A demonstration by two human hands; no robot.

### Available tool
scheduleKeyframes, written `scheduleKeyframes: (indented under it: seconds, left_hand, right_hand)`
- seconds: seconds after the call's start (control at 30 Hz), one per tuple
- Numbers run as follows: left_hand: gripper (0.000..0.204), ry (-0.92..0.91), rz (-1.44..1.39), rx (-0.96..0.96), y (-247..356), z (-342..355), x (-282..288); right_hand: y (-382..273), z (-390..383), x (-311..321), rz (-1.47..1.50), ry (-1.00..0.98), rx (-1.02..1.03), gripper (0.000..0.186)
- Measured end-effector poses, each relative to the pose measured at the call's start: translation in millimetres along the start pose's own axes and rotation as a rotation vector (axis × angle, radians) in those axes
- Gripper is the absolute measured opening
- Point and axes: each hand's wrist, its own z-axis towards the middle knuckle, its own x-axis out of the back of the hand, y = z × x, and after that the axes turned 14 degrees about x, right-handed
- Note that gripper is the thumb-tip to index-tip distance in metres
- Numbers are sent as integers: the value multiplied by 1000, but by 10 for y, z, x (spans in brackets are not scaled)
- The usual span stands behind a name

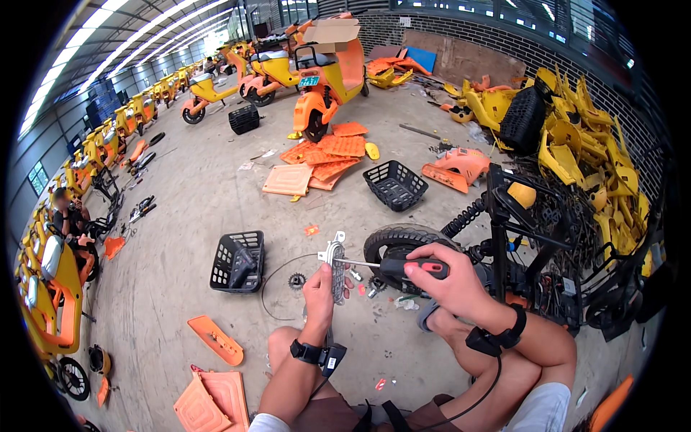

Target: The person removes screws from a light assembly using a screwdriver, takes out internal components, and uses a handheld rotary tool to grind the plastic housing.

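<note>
Nearest the camera, bare forearms with black wrist straps rose over bent legs, a posture that probably kept the work close. Thumb and fingers of the left hand were closed around a clear-and-silver lamp-like unit, upright above the floor, seemingly to brace it against the screwdriver. Around that tool's black-and-red handle the right hand was wrapped, likely for turning force, with the shaft nearly level at the unit's upper part; whether the tip was seated, I could not tell. Left of the hands, a black basket held a dark moulded piece, perhaps to keep it off the floor. Another basket, beyond the tyre, showed only its lattice inside; a third sat farther back, its contents unclear.
</note>
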Motion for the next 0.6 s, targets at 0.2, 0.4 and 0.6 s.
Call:
scheduleKeyframes:
  seconds: [0.2,0.4,0.6]
  left_hand:
    - [54,10,-6,13,-19,32,30]
    - [53,66,22,-34,2,23,54]
    - [55,-13,-50,80,40,38,72]
  right_hand:
    - [-173,-21,-4,-190,-92,-56,30]
    - [36,36,1,86,-4,-242,28]
    - [-106,4,-47,-292,-30,64,30]
